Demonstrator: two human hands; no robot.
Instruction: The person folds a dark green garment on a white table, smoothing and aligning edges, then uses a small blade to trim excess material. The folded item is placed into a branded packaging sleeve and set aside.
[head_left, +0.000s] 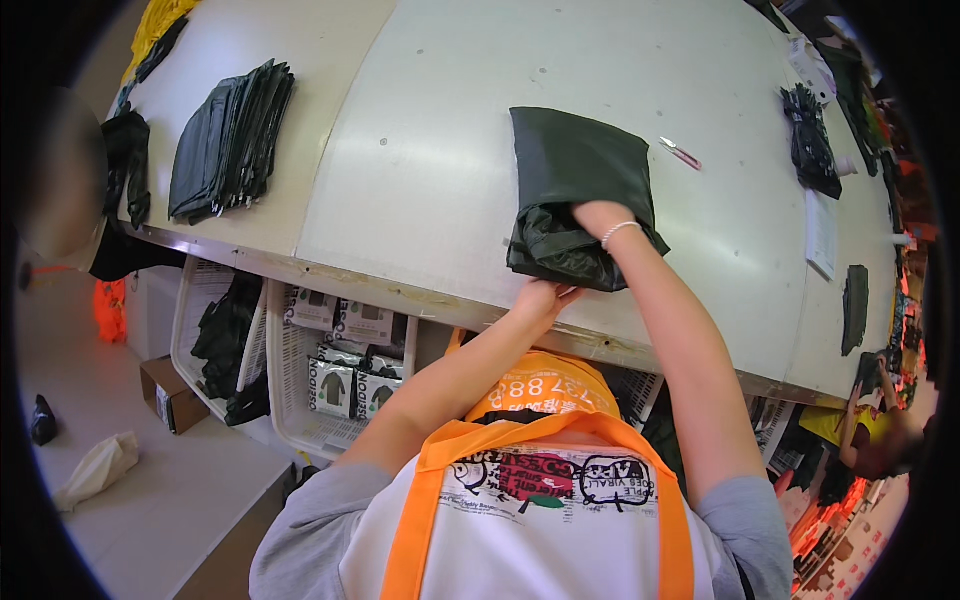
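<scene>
A dark green folded garment [580,155] of smooth, slightly shiny material lies on the pale worktable [430,160] in front of me. Its near part is bunched and opens like a pocket. My right hand [603,218] reaches into that opening from the right, and its fingers are hidden in the folds. At the near edge my left hand [543,297] is closed on the material, with some fingertips hidden beneath it. Thread snips [680,153] with reddish handles lie to the right of the garment, apart from both hands.
A stack of dark folded pieces [232,140] lies at the left. On the right are a dark bundle [811,140] and a white paper pad [821,235]. Below the table edge stand white baskets [285,420] with packaged garments. Another person's arm [855,425] shows at far right.
</scene>
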